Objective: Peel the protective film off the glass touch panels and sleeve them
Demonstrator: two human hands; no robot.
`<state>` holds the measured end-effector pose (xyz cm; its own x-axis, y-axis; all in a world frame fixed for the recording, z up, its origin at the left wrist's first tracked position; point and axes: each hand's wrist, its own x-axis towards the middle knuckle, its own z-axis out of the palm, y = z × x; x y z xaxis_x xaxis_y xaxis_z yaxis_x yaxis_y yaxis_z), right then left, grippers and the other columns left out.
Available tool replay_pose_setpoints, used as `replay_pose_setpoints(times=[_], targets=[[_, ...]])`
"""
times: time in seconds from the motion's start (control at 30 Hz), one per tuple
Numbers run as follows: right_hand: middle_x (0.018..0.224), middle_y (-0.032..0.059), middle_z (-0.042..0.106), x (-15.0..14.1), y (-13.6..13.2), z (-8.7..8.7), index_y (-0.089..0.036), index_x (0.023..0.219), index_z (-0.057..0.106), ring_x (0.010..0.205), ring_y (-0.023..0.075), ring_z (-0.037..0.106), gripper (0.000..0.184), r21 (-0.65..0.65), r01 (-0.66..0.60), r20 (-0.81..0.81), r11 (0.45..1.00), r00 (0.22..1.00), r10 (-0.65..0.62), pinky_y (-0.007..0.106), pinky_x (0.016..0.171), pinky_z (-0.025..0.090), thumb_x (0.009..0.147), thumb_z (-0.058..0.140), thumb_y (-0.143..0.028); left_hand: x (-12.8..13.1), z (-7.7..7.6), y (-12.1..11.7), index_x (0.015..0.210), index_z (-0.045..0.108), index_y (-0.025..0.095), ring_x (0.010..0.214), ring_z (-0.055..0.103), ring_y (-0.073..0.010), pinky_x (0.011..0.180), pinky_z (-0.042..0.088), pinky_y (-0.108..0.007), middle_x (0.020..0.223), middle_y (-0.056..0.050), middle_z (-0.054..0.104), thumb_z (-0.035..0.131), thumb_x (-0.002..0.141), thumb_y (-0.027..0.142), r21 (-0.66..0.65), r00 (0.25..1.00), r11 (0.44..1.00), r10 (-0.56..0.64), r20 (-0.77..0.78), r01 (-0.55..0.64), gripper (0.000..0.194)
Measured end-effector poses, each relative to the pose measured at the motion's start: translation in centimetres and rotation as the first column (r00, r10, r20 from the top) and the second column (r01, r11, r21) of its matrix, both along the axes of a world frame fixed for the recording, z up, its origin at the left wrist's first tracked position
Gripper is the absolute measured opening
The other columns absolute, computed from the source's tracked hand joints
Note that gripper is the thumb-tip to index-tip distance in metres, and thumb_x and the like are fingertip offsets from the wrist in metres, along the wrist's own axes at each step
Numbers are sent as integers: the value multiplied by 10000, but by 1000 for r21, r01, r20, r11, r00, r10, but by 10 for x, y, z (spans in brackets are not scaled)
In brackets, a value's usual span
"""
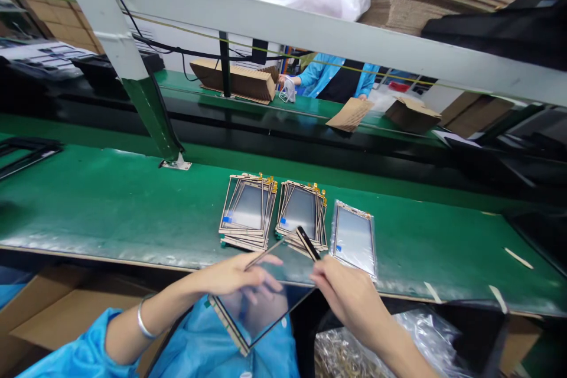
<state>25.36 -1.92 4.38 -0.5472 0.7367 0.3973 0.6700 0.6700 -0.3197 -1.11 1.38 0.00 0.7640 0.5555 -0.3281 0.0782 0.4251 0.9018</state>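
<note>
My left hand (237, 276) grips a clear glass touch panel (266, 301) by its left edge, thumb on top and fingers showing through the glass from below. My right hand (341, 286) pinches the panel's far right corner, where a dark flex strip (307, 242) sticks up. The panel is held tilted over the front edge of the green bench (110, 201). Just beyond my hands lie two stacks of similar panels (248, 209) (303, 212) and a single panel in a clear bag (354, 236).
A grey-green frame post (146, 94) stands on the bench at the left. A second green bench behind holds cardboard boxes (239, 80), and a person in a blue coat (332, 74) works there. Cardboard boxes (48, 313) and crumpled plastic (349, 354) sit below the bench.
</note>
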Motion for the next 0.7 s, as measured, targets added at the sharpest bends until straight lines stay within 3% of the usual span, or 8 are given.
replay_pose_setpoints(times=[0.1, 0.17, 0.23, 0.43, 0.57, 0.7], targets=[[532, -51, 465, 26, -34, -6, -230, 801, 511, 407, 102, 422, 145, -120, 160, -91, 980, 981, -171, 212, 422, 347, 931, 461, -272, 4, -9, 10, 1346, 401, 205, 1005, 654, -238, 724, 508, -290, 1218, -174, 620, 559, 881, 403, -47, 994, 995, 96, 60, -93, 529], [468, -77, 376, 38, -47, -9, -233, 804, 523, 366, 101, 359, 148, -161, 313, -122, 936, 935, -333, 213, 380, 315, 920, 490, -317, 9, -11, 12, 1343, 403, 205, 1012, 650, -242, 730, 504, -297, 1216, -177, 620, 569, 875, 409, -38, 997, 998, 48, 52, -46, 537], [459, -81, 357, 40, -47, -11, -227, 816, 546, 367, 99, 354, 160, -130, 383, -132, 915, 907, -399, 212, 384, 310, 918, 495, -339, 17, -10, 8, 1331, 423, 198, 1010, 646, -237, 733, 501, -301, 1200, -173, 631, 557, 880, 419, 7, 999, 999, -36, 24, 36, 519], [524, -40, 506, 14, -1, -5, -198, 892, 583, 403, 102, 448, 189, 95, 285, -86, 954, 957, -277, 221, 474, 360, 951, 437, -302, 28, 10, -13, 1353, 434, 180, 1014, 629, -212, 818, 495, -320, 1162, -131, 661, 476, 923, 364, 194, 986, 970, -123, -112, 144, 470], [612, -16, 590, 7, 9, -2, -198, 899, 571, 456, 103, 520, 179, 113, 187, -44, 976, 982, -183, 220, 507, 383, 962, 417, -264, 26, 21, -19, 1359, 457, 203, 995, 636, -188, 906, 463, -322, 1143, -80, 677, 450, 932, 299, 312, 978, 938, -92, -187, 148, 437], [691, 1, 624, 7, 10, -2, -187, 879, 553, 540, 105, 582, 187, 114, 117, 3, 987, 993, -118, 219, 525, 388, 970, 395, -230, 23, 26, -20, 1362, 464, 216, 977, 646, -189, 875, 479, -301, 1122, -62, 686, 443, 927, 270, 371, 974, 917, -65, -219, 145, 439]])
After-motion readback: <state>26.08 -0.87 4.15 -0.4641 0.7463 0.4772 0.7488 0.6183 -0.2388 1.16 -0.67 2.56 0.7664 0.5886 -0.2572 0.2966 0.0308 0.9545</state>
